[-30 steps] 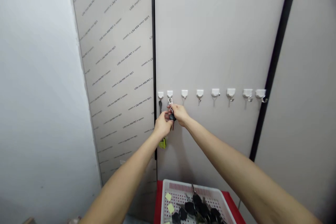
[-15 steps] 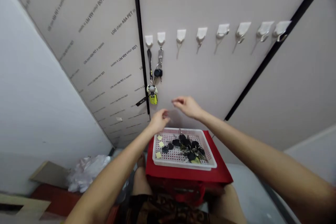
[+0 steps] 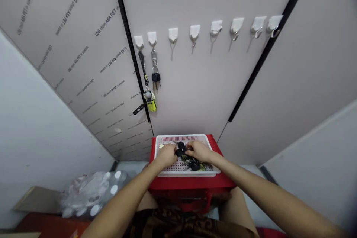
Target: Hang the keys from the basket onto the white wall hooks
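A white perforated basket (image 3: 170,170) holding several black keys (image 3: 193,164) rests on a red surface (image 3: 189,184) on my lap. My left hand (image 3: 167,154) and my right hand (image 3: 200,150) are both inside the basket, fingers curled over a black key (image 3: 180,151) between them. On the wall above, a row of white hooks (image 3: 195,31) runs left to right. The first hook carries a lanyard with a yellow-green charm (image 3: 150,102). The second hook carries a black key bunch (image 3: 155,77).
The other hooks (image 3: 237,25) to the right are bare. A black vertical strip (image 3: 131,52) divides the wall panels, another black strip (image 3: 262,55) slants at the right. A clear plastic pack of bottles (image 3: 92,193) lies on the floor at the left.
Both hands let go of the key bunch on the second hook and dropped down into the basket. The view tilted downward.
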Demonstrator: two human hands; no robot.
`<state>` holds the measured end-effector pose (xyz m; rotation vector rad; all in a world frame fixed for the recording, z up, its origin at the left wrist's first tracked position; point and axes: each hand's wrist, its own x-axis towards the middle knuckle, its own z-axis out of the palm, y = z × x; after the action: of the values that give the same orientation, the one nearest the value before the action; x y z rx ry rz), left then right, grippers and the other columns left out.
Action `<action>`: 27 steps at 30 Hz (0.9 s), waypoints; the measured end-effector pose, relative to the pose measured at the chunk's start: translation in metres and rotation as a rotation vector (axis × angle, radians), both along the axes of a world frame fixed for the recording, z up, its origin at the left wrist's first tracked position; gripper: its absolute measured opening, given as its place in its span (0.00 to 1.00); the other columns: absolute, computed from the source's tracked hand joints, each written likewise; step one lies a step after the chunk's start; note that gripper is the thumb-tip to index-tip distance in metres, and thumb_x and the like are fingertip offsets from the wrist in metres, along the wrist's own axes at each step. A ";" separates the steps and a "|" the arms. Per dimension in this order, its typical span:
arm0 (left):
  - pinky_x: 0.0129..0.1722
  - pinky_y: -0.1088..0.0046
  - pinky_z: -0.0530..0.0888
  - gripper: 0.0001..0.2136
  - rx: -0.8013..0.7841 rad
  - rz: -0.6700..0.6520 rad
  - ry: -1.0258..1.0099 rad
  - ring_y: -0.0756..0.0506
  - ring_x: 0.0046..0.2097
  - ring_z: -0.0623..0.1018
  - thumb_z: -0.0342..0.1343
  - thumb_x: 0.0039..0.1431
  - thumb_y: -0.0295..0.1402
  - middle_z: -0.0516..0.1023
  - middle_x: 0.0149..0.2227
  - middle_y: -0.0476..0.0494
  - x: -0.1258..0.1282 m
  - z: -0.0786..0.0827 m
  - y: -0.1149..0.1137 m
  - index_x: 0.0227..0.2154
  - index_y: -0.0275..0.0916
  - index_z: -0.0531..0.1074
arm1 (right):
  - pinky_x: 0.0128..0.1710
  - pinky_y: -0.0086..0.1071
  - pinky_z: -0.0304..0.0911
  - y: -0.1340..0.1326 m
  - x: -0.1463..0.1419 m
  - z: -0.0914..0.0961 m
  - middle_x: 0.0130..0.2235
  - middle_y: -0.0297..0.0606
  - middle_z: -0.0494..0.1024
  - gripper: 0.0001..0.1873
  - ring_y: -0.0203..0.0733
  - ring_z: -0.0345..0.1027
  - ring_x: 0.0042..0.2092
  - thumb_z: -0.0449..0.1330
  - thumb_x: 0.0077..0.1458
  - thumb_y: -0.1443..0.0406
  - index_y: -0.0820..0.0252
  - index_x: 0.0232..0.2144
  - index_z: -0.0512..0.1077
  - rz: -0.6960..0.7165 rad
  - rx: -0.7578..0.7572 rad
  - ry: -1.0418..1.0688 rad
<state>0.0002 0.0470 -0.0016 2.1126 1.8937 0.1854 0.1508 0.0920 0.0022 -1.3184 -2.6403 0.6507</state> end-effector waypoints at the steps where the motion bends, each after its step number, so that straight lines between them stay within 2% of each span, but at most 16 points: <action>1: 0.31 0.73 0.63 0.09 -0.012 0.008 -0.022 0.46 0.33 0.68 0.46 0.38 0.30 0.69 0.30 0.44 -0.001 0.000 0.001 0.27 0.37 0.66 | 0.26 0.24 0.51 0.000 -0.002 -0.001 0.25 0.36 0.71 0.09 0.34 0.61 0.27 0.50 0.39 0.66 0.62 0.25 0.68 0.001 -0.020 0.019; 5: 0.28 0.76 0.63 0.09 -0.064 0.042 -0.147 0.49 0.29 0.68 0.44 0.40 0.28 0.70 0.25 0.46 -0.006 -0.002 0.006 0.25 0.36 0.67 | 0.24 0.23 0.50 0.000 -0.005 -0.003 0.22 0.34 0.69 0.08 0.32 0.59 0.25 0.49 0.38 0.69 0.62 0.21 0.68 0.013 -0.068 0.085; 8: 0.27 0.79 0.62 0.10 -0.080 0.044 -0.193 0.52 0.28 0.68 0.43 0.41 0.26 0.70 0.25 0.48 -0.009 -0.004 0.008 0.27 0.37 0.67 | 0.23 0.24 0.50 0.000 -0.005 -0.002 0.22 0.33 0.69 0.08 0.32 0.58 0.24 0.51 0.36 0.68 0.62 0.23 0.68 0.018 -0.087 0.090; 12: 0.27 0.80 0.62 0.12 -0.116 0.035 -0.381 0.53 0.27 0.67 0.45 0.38 0.24 0.70 0.25 0.49 -0.008 -0.004 0.008 0.29 0.35 0.68 | 0.26 0.25 0.52 -0.001 -0.008 0.000 0.24 0.34 0.70 0.11 0.34 0.60 0.27 0.52 0.35 0.68 0.62 0.26 0.68 0.034 -0.120 0.143; 15: 0.23 0.81 0.61 0.11 -0.157 0.072 -0.547 0.54 0.23 0.64 0.44 0.39 0.23 0.68 0.20 0.50 -0.009 0.003 0.010 0.27 0.32 0.68 | 0.29 0.25 0.54 -0.003 -0.011 0.004 0.27 0.35 0.70 0.12 0.34 0.61 0.29 0.50 0.37 0.70 0.63 0.28 0.67 0.024 -0.136 0.250; 19: 0.20 0.82 0.60 0.12 -0.161 0.136 -0.679 0.56 0.19 0.61 0.41 0.41 0.23 0.64 0.16 0.53 -0.011 0.017 0.016 0.28 0.31 0.67 | 0.28 0.25 0.54 -0.006 -0.015 0.015 0.26 0.35 0.70 0.15 0.33 0.60 0.27 0.49 0.38 0.69 0.64 0.33 0.65 -0.042 -0.081 0.322; 22: 0.20 0.82 0.61 0.12 -0.131 0.155 -0.572 0.55 0.20 0.63 0.44 0.41 0.26 0.64 0.17 0.52 -0.013 0.022 0.014 0.31 0.31 0.65 | 0.30 0.25 0.54 -0.009 -0.017 0.018 0.29 0.37 0.69 0.17 0.33 0.60 0.29 0.51 0.37 0.68 0.63 0.35 0.64 -0.045 0.041 0.326; 24: 0.21 0.80 0.62 0.15 -0.110 0.143 -0.402 0.53 0.22 0.65 0.47 0.39 0.29 0.67 0.19 0.50 -0.014 0.022 0.009 0.34 0.33 0.63 | 0.32 0.26 0.54 -0.010 -0.018 0.016 0.31 0.37 0.69 0.18 0.34 0.60 0.31 0.52 0.36 0.69 0.62 0.35 0.64 -0.019 0.106 0.303; 27: 0.25 0.78 0.63 0.16 -0.115 0.081 -0.133 0.50 0.26 0.68 0.51 0.36 0.32 0.70 0.24 0.46 -0.016 0.020 -0.002 0.33 0.35 0.64 | 0.33 0.27 0.53 -0.009 -0.016 0.009 0.31 0.38 0.69 0.15 0.36 0.60 0.32 0.52 0.36 0.69 0.61 0.33 0.66 0.041 0.119 0.193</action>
<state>-0.0154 0.0454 0.0182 1.9024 1.8675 0.2236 0.1350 0.0826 0.0109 -1.1132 -2.5141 0.5840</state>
